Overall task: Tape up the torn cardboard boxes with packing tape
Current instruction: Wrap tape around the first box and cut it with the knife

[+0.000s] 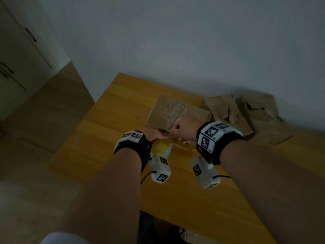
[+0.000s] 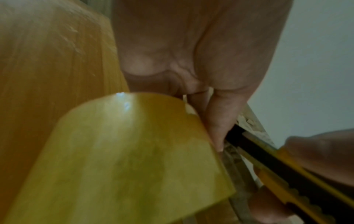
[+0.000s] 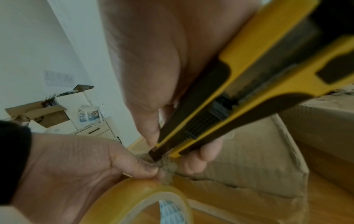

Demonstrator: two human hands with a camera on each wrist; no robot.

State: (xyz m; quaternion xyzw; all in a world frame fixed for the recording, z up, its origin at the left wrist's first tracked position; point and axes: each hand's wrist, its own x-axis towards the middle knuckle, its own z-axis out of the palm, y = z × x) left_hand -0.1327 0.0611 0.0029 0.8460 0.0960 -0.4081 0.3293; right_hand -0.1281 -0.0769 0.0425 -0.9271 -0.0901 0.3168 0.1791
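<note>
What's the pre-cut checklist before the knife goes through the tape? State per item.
1. Right hand grips the utility knife: ok.
2. Left hand holds the tape roll, thumb and fingers pinching at the tape by the knife tip: ok.
3. Knife tip at the tape between roll and nearest cardboard box: ok.
4. Left-hand fingers out of the cutting path: not ok, they sit right beside the tip.
5. Blade extended: cannot tell, tip is blurred.
6. Tape stuck down across the box's tear: cannot tell; the other two torn boxes show no tape.
</note>
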